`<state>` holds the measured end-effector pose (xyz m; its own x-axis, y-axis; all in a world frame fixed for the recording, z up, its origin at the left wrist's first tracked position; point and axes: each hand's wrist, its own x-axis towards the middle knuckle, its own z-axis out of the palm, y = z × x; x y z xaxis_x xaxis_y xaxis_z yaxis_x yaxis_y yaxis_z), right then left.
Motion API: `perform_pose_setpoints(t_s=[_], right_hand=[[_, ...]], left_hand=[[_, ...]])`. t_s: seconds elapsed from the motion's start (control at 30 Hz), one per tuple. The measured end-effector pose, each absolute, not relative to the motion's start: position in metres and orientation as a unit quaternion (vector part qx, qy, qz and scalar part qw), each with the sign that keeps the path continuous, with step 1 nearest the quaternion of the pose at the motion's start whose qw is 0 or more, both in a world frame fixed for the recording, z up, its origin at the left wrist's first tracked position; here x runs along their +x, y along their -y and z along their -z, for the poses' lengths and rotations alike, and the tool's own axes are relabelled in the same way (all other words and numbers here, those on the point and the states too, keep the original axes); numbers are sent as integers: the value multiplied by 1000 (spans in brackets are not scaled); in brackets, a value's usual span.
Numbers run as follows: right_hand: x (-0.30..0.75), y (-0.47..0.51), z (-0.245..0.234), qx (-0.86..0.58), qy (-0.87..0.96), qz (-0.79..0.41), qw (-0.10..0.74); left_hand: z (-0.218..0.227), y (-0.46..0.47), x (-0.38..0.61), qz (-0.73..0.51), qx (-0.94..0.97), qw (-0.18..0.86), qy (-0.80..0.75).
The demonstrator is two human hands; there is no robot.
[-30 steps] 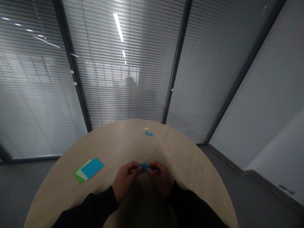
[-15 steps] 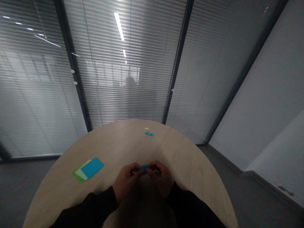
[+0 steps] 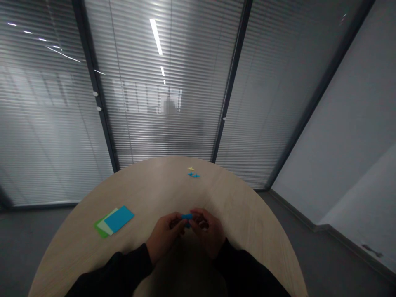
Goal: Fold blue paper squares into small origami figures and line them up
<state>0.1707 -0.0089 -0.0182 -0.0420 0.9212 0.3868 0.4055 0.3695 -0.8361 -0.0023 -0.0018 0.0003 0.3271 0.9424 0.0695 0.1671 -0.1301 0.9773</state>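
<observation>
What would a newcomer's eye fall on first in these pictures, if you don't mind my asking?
The bright blue folded paper piece, pinched between the left hand and right hand near the edge of the pale wooden round table, stands out first. To its left lie stacked blue and green rectangular paper sheets. Farther across sit small blue paper shapes beside a tiny yellow paper shape.

Office mtg rm, glass partitions (image 3: 154, 123) w/ slatted blinds (image 3: 62, 123) lining walls, round wood table (image 3: 148, 181) standing on grey flr (image 3: 31, 243), ceiling lights reflecting in glass
</observation>
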Motion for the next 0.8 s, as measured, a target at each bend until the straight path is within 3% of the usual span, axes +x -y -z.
perform_pose_setpoints(t_s=[0.2,0.47,0.8], right_hand=[[172,8,18,-487,718,-149,475],[170,10,15,-480,778,58,401],[167,15,8,-450,789,39,417]], left_hand=[[2,1,-1,-394,618,520,-438],[0,3,-2,-427,572,556,-426],[2,3,-3,-438,564,573,-402]])
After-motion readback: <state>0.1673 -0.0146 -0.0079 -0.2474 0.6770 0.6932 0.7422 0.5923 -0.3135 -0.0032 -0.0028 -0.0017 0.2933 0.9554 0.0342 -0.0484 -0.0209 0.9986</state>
